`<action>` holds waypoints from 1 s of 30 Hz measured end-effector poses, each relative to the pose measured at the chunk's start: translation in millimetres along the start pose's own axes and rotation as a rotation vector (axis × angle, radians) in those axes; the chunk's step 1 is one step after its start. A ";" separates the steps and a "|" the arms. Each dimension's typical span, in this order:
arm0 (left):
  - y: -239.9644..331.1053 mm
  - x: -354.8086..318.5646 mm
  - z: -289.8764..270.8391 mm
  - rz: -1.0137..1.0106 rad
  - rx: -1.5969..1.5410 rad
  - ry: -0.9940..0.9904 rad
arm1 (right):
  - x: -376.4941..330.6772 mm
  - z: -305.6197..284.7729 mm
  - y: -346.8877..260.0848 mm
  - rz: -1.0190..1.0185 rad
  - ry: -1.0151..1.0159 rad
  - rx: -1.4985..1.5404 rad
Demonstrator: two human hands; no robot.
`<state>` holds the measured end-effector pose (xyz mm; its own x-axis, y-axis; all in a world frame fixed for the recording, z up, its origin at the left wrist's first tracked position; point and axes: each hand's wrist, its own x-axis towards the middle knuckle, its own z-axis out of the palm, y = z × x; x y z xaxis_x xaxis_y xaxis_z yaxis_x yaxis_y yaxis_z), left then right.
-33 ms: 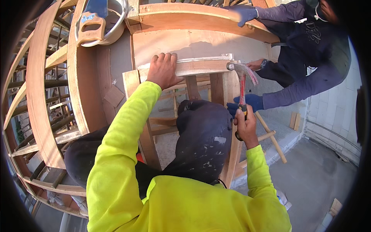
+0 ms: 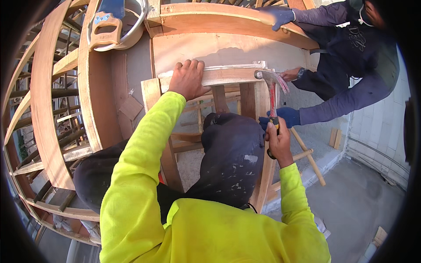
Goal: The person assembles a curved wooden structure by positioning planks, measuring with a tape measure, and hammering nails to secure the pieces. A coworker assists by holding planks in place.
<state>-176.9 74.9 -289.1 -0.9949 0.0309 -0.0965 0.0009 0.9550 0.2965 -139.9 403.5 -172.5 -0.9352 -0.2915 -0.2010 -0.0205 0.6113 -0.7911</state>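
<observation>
My left hand (image 2: 188,79) is closed over a wooden crosspiece (image 2: 228,76), fingers on its far edge. A thin whitish strip lies along the top of that piece. In my right hand (image 2: 279,142) is a claw hammer (image 2: 272,94) with a red shaft and a black and yellow grip. Its head is at the right end of the crosspiece; whether they touch, I cannot tell. The crosspiece joins two side boards (image 2: 263,175) in a frame around my knee. Beside the hammer, a co-worker's blue-gloved hand (image 2: 283,117) is at the right side board.
Another blue glove (image 2: 277,17) rests on a curved board (image 2: 228,18). A bare hand with a wristwatch (image 2: 290,74) is near the hammer head. At upper left, a handsaw (image 2: 106,33) lies across a white bucket (image 2: 131,41). Curved wooden formwork (image 2: 48,105) stands left; wooden sticks (image 2: 309,155) lean right.
The hammer's head has shifted slightly left over the end of the crosspiece. My left hand keeps its hold. The whole view has moved a little.
</observation>
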 end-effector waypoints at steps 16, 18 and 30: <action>-17.8 3.5 11.1 0.054 0.006 0.085 | 24.9 37.9 -2.2 -0.059 -0.030 -0.168; -14.6 7.5 14.8 0.042 0.037 0.076 | 9.6 39.8 -0.1 -0.070 0.056 -0.046; -17.8 15.4 -6.5 0.044 0.063 -0.165 | -239.7 49.3 88.2 0.389 0.318 -0.077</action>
<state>-192.8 56.5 -289.7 -0.9637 0.1161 -0.2403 0.0557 0.9681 0.2444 99.9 491.0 -222.5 -0.9398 0.1997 -0.2772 0.3361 0.6861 -0.6453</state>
